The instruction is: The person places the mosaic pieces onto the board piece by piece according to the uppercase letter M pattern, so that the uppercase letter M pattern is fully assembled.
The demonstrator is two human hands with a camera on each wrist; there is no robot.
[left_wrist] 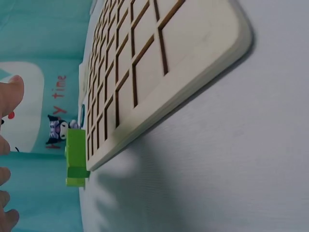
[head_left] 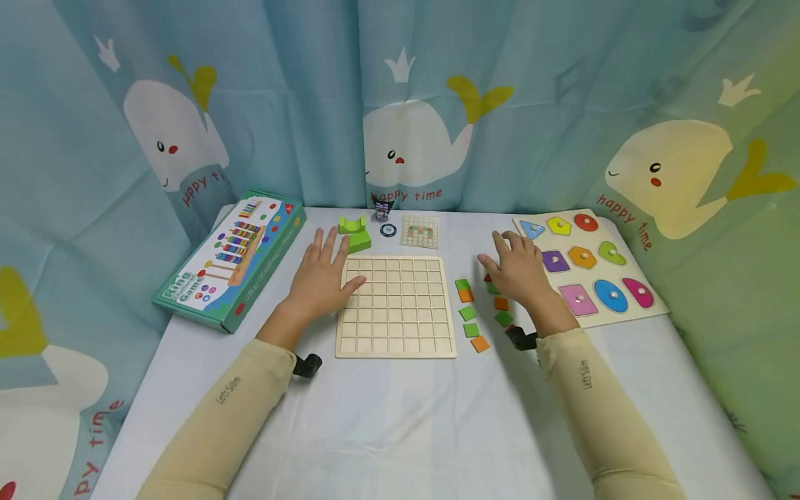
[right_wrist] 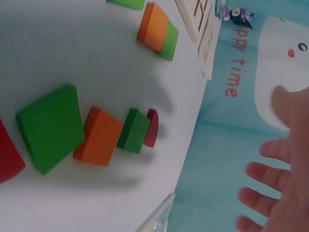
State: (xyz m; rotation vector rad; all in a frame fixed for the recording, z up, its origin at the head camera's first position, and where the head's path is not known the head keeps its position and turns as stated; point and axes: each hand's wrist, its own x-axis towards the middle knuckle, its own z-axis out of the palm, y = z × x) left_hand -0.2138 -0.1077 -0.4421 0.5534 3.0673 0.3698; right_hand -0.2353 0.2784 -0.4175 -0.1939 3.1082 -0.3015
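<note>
**Two flat hands beside a grid board and loose tiles**

The left hand [head_left: 321, 274] lies with fingers spread and straight at the left edge of the wooden grid board [head_left: 396, 305]; its thumb rests over the board's upper left corner, and it grips nothing; the board sits flat near the middle of the table [head_left: 387, 430], its squares bare. The right hand [head_left: 516, 267] hovers open, fingers spread and straight, over the loose tiles [head_left: 481, 305] scattered between the board's right edge and the shape puzzle [head_left: 587, 267]; whether its fingertips touch any tile cannot be told; it pinches nothing. In the right wrist view the tiles lie flat on the table: a large green tile [right_wrist: 50, 126], an orange tile [right_wrist: 99, 136] just beside it, then a small dark green tile [right_wrist: 133, 130] touching a red piece [right_wrist: 151, 128]; further off an orange tile overlaps a light green one.

Just beyond the left fingertips, near the far edge of the table, stand green blocks [head_left: 355, 232]; beside them a small round disc [head_left: 388, 230] and a pattern card [head_left: 420, 231]; a little figure [head_left: 382, 205] stands at the far edge. A boxed ring game [head_left: 232, 257] lies along the left edge of the table; the shape puzzle lies at the right edge. A whale-print curtain [head_left: 400, 104] hangs behind.
</note>
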